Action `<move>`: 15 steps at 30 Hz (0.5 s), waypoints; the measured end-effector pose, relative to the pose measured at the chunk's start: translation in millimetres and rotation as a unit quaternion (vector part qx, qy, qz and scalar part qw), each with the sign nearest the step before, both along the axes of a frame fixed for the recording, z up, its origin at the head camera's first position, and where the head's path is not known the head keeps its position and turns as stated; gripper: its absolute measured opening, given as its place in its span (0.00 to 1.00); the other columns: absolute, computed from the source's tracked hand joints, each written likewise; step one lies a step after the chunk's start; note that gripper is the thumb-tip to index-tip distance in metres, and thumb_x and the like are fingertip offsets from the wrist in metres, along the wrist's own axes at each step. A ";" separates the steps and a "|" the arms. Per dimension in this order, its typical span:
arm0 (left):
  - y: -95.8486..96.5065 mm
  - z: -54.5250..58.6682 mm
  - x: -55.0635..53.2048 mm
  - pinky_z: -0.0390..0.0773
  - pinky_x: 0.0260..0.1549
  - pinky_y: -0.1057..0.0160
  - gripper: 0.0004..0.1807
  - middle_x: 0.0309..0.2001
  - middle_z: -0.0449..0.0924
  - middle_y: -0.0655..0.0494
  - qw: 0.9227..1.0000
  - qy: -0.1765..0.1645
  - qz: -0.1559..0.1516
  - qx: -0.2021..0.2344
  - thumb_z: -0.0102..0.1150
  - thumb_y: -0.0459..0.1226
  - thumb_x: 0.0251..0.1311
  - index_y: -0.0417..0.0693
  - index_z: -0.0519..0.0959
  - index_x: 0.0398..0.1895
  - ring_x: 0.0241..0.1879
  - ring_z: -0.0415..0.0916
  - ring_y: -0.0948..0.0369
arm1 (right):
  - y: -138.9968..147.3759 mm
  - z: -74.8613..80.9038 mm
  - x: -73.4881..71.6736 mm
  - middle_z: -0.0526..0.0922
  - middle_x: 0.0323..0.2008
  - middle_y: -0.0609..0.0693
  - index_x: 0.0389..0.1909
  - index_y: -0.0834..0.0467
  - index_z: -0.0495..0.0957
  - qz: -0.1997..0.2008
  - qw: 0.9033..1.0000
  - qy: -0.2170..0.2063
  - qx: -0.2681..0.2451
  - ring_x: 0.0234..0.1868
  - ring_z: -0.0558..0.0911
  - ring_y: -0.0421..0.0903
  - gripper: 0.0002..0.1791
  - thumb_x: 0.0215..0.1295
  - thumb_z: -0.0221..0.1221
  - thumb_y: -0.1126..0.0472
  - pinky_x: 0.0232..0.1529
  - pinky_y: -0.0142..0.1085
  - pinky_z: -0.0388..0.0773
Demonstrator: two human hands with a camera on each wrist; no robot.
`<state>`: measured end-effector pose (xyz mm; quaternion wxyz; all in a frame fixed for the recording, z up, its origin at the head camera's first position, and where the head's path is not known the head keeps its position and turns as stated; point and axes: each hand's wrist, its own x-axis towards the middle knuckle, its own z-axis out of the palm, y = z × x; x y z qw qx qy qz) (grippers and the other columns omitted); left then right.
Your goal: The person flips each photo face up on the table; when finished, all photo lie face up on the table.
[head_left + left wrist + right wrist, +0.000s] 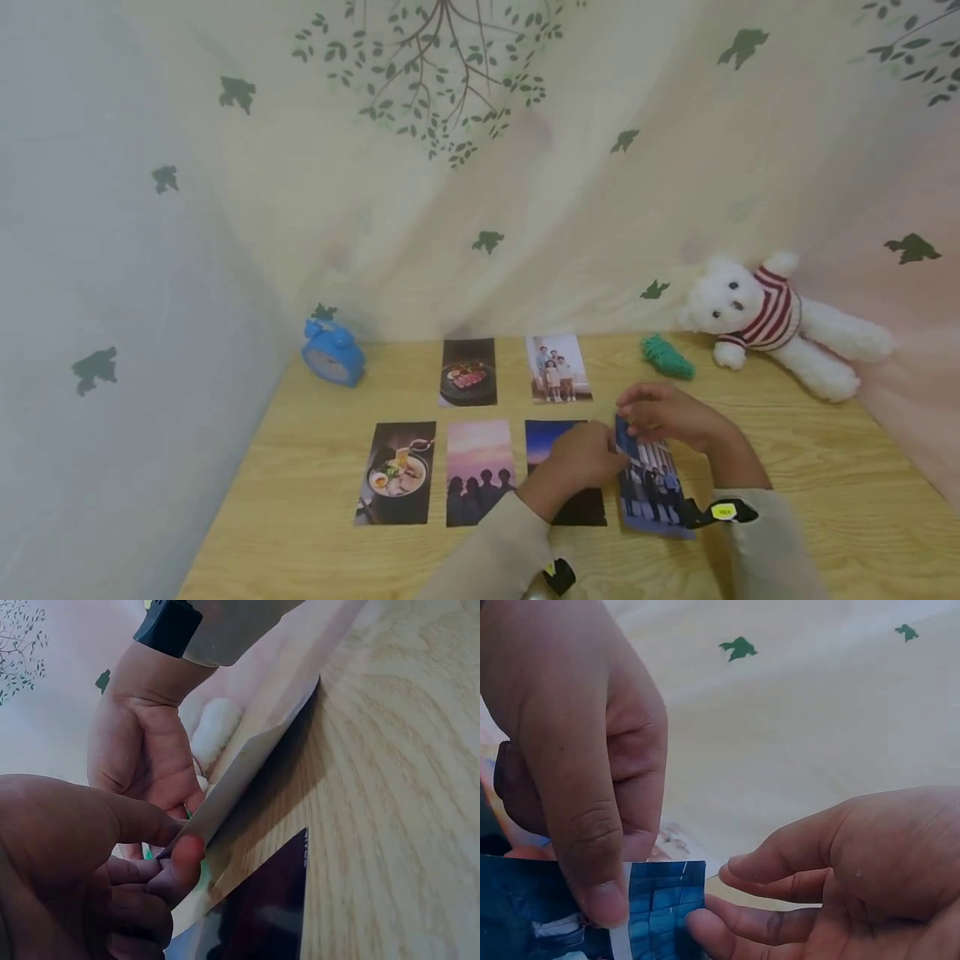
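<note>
My left hand (581,458) pinches the edge of a photo print (654,492) between thumb and fingers. The print shows a group of people before a building, and it is raised off the wooden table in the left wrist view. My right hand (671,414) is at the print's upper end, with thumb and fingers parted. In the right wrist view, a fingertip (709,930) of it is right at the print's edge. Under my left hand lies a dark photo with a blue sky (546,437), partly hidden. Left of that is a photo of silhouettes under a pink sky (480,467).
A noodle-bowl photo (397,475) lies at the left. Behind are a meat-dish photo (468,371) and a family photo (558,367). A blue alarm clock (332,354), a green lumpy object (667,358) and a white teddy bear (780,325) line the table's back edge (405,346).
</note>
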<state>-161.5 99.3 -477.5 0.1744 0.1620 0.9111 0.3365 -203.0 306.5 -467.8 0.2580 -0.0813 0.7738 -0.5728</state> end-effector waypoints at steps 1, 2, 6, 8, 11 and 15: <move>0.2 -0.6 0.3 0.54 0.12 0.67 0.25 0.12 0.59 0.65 1.000 0.004 0.000 -0.013 0.65 0.46 0.66 0.56 0.64 0.14 0.11 0.57 0.65 | -0.6 -2.3 -0.9 0.83 0.47 0.51 0.58 0.69 0.71 0.003 1.000 -0.001 0.000 0.44 0.85 0.45 0.17 0.79 0.54 0.61 0.47 0.42 0.86; 0.3 -1.1 0.4 0.55 0.13 0.66 0.25 0.12 0.60 0.65 1.000 0.005 0.000 -0.024 0.66 0.46 0.65 0.56 0.65 0.14 0.12 0.59 0.64 | -1.3 -4.3 -1.7 0.83 0.46 0.50 0.58 0.70 0.71 0.006 1.000 -0.001 0.000 0.43 0.84 0.45 0.17 0.79 0.54 0.61 0.47 0.41 0.86; 0.1 -0.1 0.1 0.58 0.15 0.64 0.26 0.13 0.62 0.64 0.998 0.012 0.002 -0.058 0.66 0.49 0.65 0.56 0.65 0.13 0.14 0.63 0.62 | -4.8 -8.6 -4.3 0.85 0.46 0.51 0.58 0.71 0.72 0.007 1.000 0.010 0.011 0.43 0.84 0.44 0.17 0.79 0.52 0.63 0.47 0.37 0.83; -1.0 2.0 0.1 0.60 0.16 0.64 0.28 0.13 0.62 0.64 0.997 0.022 0.001 -0.075 0.66 0.50 0.65 0.56 0.65 0.11 0.14 0.64 0.62 | -6.5 -8.3 -4.7 0.86 0.48 0.53 0.58 0.72 0.72 0.005 1.000 0.015 0.019 0.43 0.84 0.44 0.17 0.79 0.52 0.63 0.48 0.37 0.82; -4.0 6.6 -0.4 0.61 0.16 0.64 0.30 0.13 0.61 0.65 0.996 0.032 0.001 -0.088 0.66 0.52 0.67 0.56 0.65 0.10 0.14 0.63 0.63 | -8.4 -6.3 -4.5 0.87 0.49 0.55 0.57 0.72 0.73 -0.008 0.999 0.015 0.034 0.45 0.85 0.44 0.17 0.78 0.53 0.63 0.48 0.37 0.82; -10.1 14.9 -2.0 0.59 0.15 0.64 0.29 0.13 0.60 0.65 0.996 0.031 -0.004 -0.085 0.66 0.52 0.69 0.56 0.66 0.13 0.13 0.60 0.64 | -9.8 -3.3 -3.7 0.87 0.49 0.56 0.58 0.71 0.73 -0.017 0.998 0.018 0.054 0.47 0.85 0.45 0.17 0.78 0.53 0.62 0.48 0.38 0.82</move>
